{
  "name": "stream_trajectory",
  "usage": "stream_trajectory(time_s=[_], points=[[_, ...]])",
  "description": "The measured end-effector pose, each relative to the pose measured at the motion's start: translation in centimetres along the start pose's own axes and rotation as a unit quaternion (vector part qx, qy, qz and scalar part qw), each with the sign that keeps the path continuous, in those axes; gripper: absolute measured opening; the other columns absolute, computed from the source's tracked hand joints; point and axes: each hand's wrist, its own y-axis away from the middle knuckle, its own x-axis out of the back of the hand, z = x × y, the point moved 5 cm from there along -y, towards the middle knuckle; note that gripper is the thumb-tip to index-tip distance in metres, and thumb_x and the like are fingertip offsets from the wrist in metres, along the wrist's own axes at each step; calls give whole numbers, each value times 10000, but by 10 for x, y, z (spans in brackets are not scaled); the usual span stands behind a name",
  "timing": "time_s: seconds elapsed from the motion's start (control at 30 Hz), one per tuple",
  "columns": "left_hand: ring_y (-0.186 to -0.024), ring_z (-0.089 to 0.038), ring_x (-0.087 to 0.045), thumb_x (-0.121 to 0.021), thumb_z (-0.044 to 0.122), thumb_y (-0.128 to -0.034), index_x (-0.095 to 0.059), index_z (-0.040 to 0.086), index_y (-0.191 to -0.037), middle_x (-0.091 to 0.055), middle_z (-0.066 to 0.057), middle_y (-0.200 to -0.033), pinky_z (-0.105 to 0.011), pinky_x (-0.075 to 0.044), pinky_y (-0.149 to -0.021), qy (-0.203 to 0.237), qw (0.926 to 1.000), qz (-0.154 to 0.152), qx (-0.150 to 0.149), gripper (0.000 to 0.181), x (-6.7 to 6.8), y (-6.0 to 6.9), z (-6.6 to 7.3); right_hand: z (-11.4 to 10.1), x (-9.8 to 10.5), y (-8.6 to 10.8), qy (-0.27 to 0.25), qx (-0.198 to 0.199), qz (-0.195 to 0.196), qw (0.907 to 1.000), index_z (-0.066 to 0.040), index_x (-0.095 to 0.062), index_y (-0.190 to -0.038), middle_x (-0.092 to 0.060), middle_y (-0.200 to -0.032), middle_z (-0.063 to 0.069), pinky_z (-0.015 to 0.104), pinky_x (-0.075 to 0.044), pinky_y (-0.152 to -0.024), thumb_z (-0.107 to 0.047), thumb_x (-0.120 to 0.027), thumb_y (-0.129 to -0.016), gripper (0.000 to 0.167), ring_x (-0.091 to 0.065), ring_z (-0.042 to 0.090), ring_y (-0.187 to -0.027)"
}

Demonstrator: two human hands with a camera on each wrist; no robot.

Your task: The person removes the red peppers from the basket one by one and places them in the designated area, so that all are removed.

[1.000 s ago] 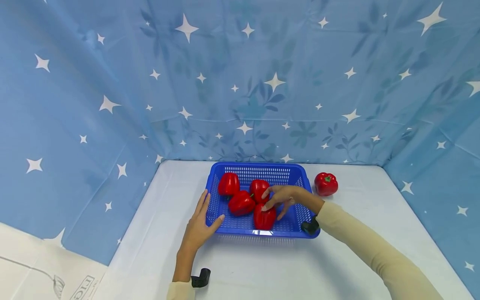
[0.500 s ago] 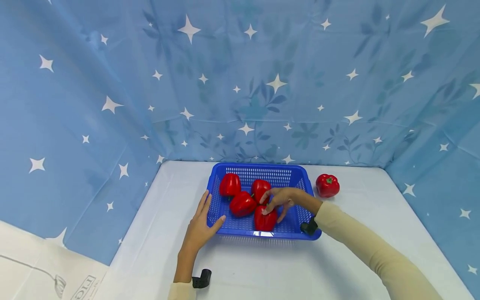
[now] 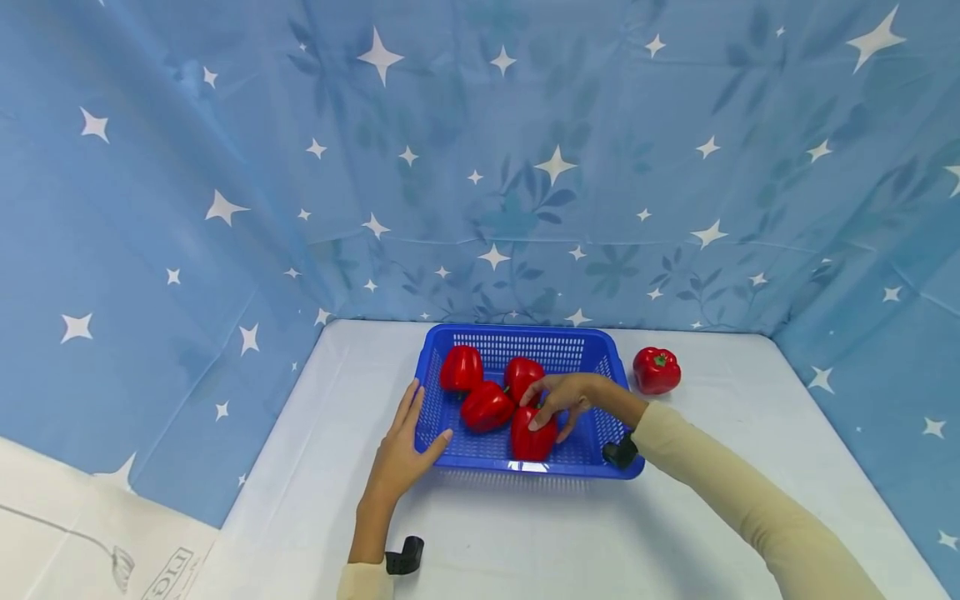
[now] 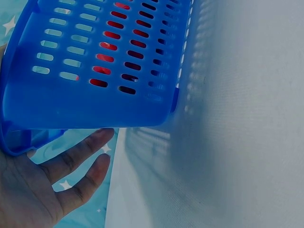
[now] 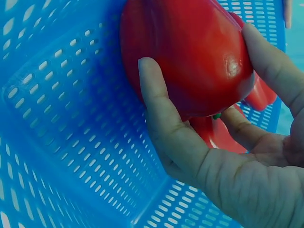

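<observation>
A blue perforated plastic basket [image 3: 517, 330] stands on the white table. My right hand [image 3: 566, 396] reaches into it and grips a red bell pepper [image 3: 532, 440] near the front wall, the thumb on one side and fingers on the other. In the right wrist view this bell pepper [image 5: 190, 57] sits between thumb and fingers, over another red one. My left hand [image 3: 396, 462] touches the basket's left rim with extended fingers and spread thumb. Three more bell peppers lie inside: one at back left [image 3: 461, 369], one in the middle [image 3: 487, 407], one behind my right hand [image 3: 523, 373].
Another red bell pepper [image 3: 657, 372] stands on the table [image 3: 720, 417], right of the basket. Blue star-patterned cloth [image 3: 480, 167] hangs behind the table and at both sides.
My right hand's fingers have settled round the front bell pepper, which has shifted very slightly upward. My left hand keeps its place at the basket rim.
</observation>
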Motion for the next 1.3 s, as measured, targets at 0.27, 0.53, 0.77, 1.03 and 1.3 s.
stream_trajectory(time_s=[0.27, 0.53, 0.77, 1.03, 1.3], points=[[-1465, -378, -287, -623, 541, -871, -206, 163, -1571, -141, -4, -1656, -627, -399, -1021, -38, 10000, -8, -6, 897, 0, 0, 0, -3, 8, 9, 21, 168, 102, 9998, -36, -451, -1355, -469, -1350, 183, 529, -569, -860, -99, -782, -807, 643, -510, 372, -1228], [-1480, -348, -268, -620, 555, -870, -198, 180, -1573, -127, 27, -1657, -607, -386, -1046, -33, 10000, -30, -4, 901, 1, -4, 0, -12, 18, 22, 85, 453, 354, 9983, 28, -408, -1370, -449, -1383, 210, 551, -539, -904, -121, -786, -802, 699, -541, 381, -1210], [-1477, -357, -274, -624, 551, -870, -202, 178, -1572, -132, 18, -1657, -621, -377, -1050, -1, 10000, -25, -11, 901, -1, -1, -1, -6, 23, 28, -201, 722, 337, 9966, 21, -358, -1409, -423, -1420, 232, 584, -490, -966, -140, -769, -830, 728, -524, 393, -1239], [-1472, -373, -275, -624, 546, -875, -201, 165, -1572, -126, 7, -1658, -621, -382, -1044, -23, 10000, -13, -12, 900, -1, 0, -1, 2, 29, 35, -360, 957, 399, 9940, -19, -351, -1426, -440, -1411, 238, 593, -477, -980, -184, -763, -842, 733, -520, 398, -1252], [-1473, -365, -275, -624, 554, -869, -205, 170, -1571, -133, 11, -1657, -614, -376, -1045, -9, 10000, -2, -1, 904, -1, 0, -1, 7, 36, 42, -769, 1281, 679, 9864, -10, -375, -1405, -402, -1396, 268, 616, -488, -930, -178, -728, -869, 663, -477, 450, -1276]])
